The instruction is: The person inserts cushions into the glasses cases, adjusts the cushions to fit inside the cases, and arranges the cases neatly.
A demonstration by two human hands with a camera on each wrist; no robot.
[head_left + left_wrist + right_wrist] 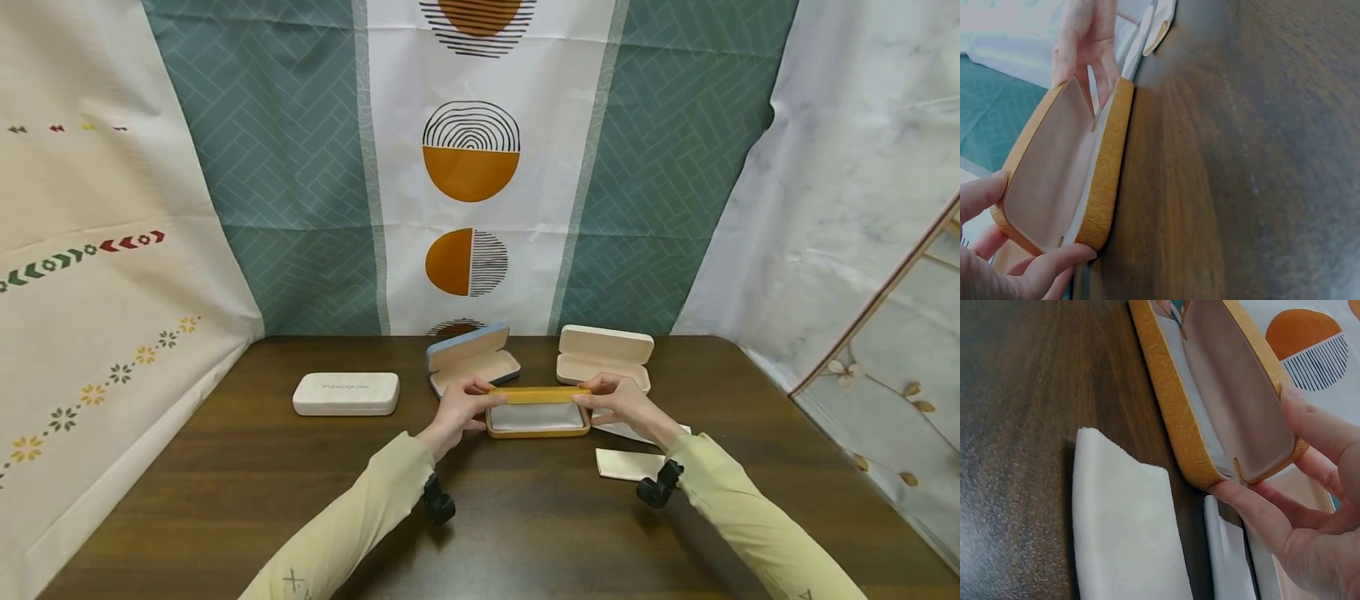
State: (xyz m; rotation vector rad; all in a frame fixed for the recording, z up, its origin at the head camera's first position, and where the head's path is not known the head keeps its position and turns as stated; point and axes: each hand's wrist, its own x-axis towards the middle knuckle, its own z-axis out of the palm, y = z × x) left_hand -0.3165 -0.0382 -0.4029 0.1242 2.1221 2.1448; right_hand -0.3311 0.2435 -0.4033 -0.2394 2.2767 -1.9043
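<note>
A mustard-yellow glasses case [538,433] stands on the table with its lid partly raised and its inside facing me. A pale grey cloth [536,416] lies in its base. My left hand [459,410] holds the left end of the case, with digits on the lid's edge and on the base in the left wrist view. At the other end my right hand [624,403] grips in the same way; the right wrist view shows its digits on the lid [1235,369] and at the base's corner.
Behind are a blue glasses case [471,350] and a cream one [606,343], both with raised lids. A closed white case [347,394] lies left. Near my right wrist lie a folded cream cloth [627,465] and a white cloth [619,428], partly hidden.
</note>
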